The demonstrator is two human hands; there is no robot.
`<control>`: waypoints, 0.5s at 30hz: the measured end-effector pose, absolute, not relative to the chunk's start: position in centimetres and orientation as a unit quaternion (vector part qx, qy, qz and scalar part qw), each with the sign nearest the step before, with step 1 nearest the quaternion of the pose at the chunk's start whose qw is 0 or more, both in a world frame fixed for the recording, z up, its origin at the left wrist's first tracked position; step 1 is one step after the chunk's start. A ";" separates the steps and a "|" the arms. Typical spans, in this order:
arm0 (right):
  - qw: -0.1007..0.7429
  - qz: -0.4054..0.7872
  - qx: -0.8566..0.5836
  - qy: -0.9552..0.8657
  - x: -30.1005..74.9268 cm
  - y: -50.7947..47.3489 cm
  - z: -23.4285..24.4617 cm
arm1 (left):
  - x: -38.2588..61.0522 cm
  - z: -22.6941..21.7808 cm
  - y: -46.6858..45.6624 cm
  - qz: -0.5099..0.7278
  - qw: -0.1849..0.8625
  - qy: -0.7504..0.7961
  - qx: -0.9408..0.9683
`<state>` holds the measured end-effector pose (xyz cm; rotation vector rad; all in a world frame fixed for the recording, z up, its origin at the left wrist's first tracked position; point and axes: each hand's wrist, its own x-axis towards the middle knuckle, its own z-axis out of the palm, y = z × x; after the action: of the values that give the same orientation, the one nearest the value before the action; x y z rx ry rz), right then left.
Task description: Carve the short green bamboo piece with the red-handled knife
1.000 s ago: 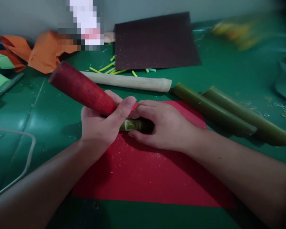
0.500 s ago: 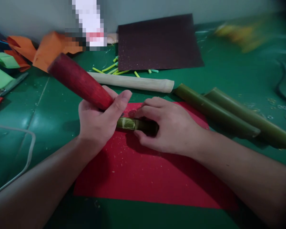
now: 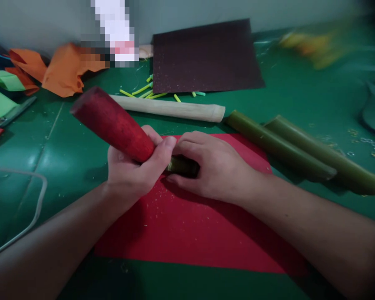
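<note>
My left hand (image 3: 137, 175) is closed around a tool with a thick red wooden handle (image 3: 115, 125). The handle leans up to the left; its working end is hidden under my fingers. A short green bamboo piece (image 3: 186, 167) lies on a red sheet (image 3: 187, 237). My right hand (image 3: 220, 166) curls over its right end, thumb on the near side and fingers on the far side. Both hands are close together at the bamboo, and my left thumb nearly meets the right fingers. Pale crumbs are scattered on the red sheet.
Beyond my hands lies a pale peeled bamboo stick (image 3: 175, 109). Two green bamboo lengths (image 3: 284, 146) rest at the right. A dark sheet (image 3: 206, 58), orange paper (image 3: 62, 71), yellow-green strips (image 3: 142, 88) and scissors (image 3: 6, 121) lie farther back on the green table (image 3: 81, 108).
My left hand and the red-handled tool have moved right and slightly nearer, covering the carved marks on the bamboo that showed before. The right hand still holds the bamboo's end.
</note>
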<state>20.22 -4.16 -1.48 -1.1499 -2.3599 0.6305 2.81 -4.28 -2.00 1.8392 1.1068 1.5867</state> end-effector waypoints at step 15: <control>0.258 0.270 -0.353 -0.858 20.3 -4.0 -1.8 | 2.5 -1.2 -4.7 0.515 0.288 0.424 0.687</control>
<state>20.29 -3.96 -1.82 -0.9573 -2.3269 0.7314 2.50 -4.73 -1.20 1.8356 1.1337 1.3746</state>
